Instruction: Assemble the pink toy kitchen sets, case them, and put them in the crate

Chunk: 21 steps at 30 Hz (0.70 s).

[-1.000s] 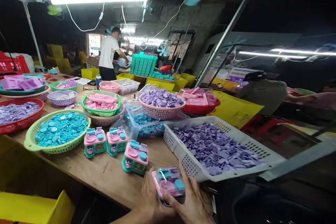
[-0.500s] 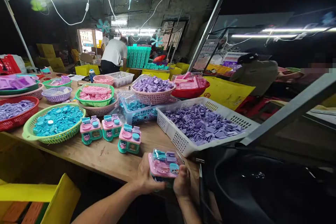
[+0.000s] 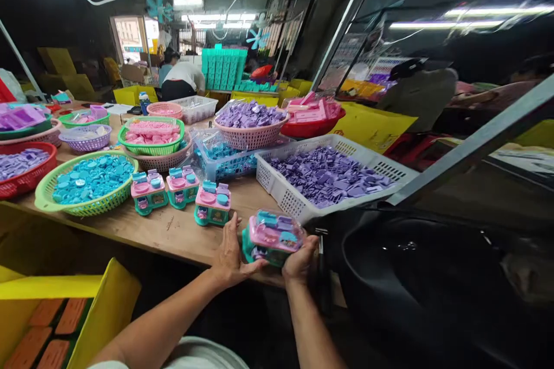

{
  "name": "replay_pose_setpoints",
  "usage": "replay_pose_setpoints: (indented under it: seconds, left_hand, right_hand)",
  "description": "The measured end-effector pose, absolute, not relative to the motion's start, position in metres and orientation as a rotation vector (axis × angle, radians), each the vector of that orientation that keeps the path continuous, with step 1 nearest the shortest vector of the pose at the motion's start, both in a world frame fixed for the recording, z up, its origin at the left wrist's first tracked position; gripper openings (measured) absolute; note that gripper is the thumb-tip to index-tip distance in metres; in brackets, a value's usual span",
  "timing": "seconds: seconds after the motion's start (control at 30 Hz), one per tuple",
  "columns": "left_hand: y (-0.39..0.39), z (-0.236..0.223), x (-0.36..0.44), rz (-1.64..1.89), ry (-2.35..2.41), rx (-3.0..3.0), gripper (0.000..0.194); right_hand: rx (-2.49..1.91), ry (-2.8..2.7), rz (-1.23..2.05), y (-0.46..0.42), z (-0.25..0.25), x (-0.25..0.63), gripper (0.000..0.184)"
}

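A pink-and-teal plastic toy with small blue and purple buttons on top sits between both my hands at the front edge of the wooden table. My left hand cups its left side and underside. My right hand grips its right side. Three more toys of the same kind stand in a row just left of it. A white crate of purple parts lies right behind the held toy.
Baskets of teal, pink and purple parts crowd the table. A yellow bin stands low at the left. A black bag fills the right. Other people work at the back and right.
The view has tilted downward. My hands have carried the toy forward and down onto the table edge, nearer the white crate. The person at the back has bent over.
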<state>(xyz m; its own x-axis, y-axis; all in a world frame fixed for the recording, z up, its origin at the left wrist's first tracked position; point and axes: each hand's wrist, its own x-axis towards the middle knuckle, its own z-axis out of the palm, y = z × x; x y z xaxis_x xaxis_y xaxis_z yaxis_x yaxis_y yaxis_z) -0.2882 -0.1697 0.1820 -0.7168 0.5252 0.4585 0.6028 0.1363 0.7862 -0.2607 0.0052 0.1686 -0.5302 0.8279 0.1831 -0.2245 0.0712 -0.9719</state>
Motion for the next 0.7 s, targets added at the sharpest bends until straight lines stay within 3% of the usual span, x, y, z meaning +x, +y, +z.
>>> replay_pose_setpoints:
  seconds: [0.17, 0.3, 0.53, 0.7]
  left_hand:
    - [-0.22, 0.212, -0.295, -1.27, -2.054, -1.223, 0.047]
    - [-0.262, 0.257, -0.335, -1.077, -1.993, -0.861, 0.021]
    - [-0.305, 0.341, -0.464, -0.69, -2.339, -0.346, 0.024]
    - [-0.319, 0.374, -0.563, -0.587, -2.796, -0.186, 0.028]
  right_hand:
    - [-0.726, -1.555, 1.02, 0.005, 0.184, -0.236, 0.069]
    - [-0.403, -1.757, 0.571, -0.031, 0.211, -0.216, 0.048]
    - [0.807, -2.197, 0.612, -0.103, 0.214, -0.271, 0.028]
    - [0.95, -2.313, 0.639, -0.119, 0.187, -0.299, 0.018]
